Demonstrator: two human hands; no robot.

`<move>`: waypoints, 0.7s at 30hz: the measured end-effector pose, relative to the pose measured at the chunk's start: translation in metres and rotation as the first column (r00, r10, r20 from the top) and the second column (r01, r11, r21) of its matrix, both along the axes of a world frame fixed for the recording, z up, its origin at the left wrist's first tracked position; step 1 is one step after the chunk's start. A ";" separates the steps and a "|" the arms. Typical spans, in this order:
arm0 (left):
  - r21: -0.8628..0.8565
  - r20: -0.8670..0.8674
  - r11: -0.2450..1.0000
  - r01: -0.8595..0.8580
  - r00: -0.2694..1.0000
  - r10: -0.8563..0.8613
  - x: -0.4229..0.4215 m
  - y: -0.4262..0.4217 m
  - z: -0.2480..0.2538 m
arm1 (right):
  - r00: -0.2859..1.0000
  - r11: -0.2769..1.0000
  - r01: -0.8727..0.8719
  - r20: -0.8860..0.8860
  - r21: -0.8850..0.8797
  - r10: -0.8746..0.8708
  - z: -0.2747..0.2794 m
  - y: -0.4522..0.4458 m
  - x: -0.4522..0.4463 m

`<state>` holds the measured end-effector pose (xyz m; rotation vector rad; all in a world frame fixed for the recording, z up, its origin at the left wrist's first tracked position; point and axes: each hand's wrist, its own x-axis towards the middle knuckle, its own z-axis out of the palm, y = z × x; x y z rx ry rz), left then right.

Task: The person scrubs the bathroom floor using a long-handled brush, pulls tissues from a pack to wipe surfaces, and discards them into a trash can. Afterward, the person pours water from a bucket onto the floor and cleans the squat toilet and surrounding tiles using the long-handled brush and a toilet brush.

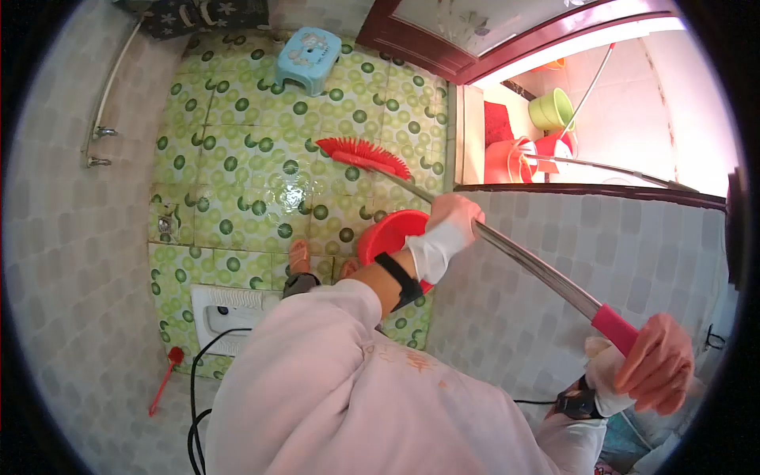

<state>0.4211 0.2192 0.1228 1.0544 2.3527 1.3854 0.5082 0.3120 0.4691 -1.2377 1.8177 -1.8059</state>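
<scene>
A broom with a red bristle head (364, 156) reaches over the green-patterned floor, its metal handle (538, 267) slanting down to the right. My left hand (457, 215) is closed around the middle of that handle. At the far end, my right hand (657, 366) grips the pink handle end (614, 328). Both hands look pinkish, and white material covers the wrists under black straps. Below the broom head, a red basin (388, 236) stands on the floor, partly hidden by my left forearm.
A blue stool (309, 60) stands at the top. Left of my feet is a squat toilet (204, 305), with a red brush (164, 384) near the wall. Beyond the doorway are a green bucket (552, 109) and a red bucket (507, 161). Black cable runs beside my body.
</scene>
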 end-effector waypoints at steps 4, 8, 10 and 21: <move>0.207 0.663 0.948 -0.243 0.747 0.047 -0.049 0.068 -0.080 | 0.914 0.934 0.353 -0.192 -0.056 -0.357 -0.077 -0.020 0.006; 0.158 0.361 0.964 -0.213 0.921 0.145 -0.070 0.071 -0.074 | 0.862 0.897 0.436 -0.323 0.074 -0.392 -0.110 -0.012 -0.012; 0.392 0.487 0.878 -0.274 0.872 0.055 -0.046 0.068 -0.053 | 0.875 0.901 0.431 -0.266 0.046 -0.405 -0.089 0.010 -0.002; 0.352 0.083 0.886 -0.302 0.953 0.291 -0.061 0.106 -0.084 | 0.770 0.796 0.605 -0.238 -0.023 -0.592 -0.138 0.025 0.013</move>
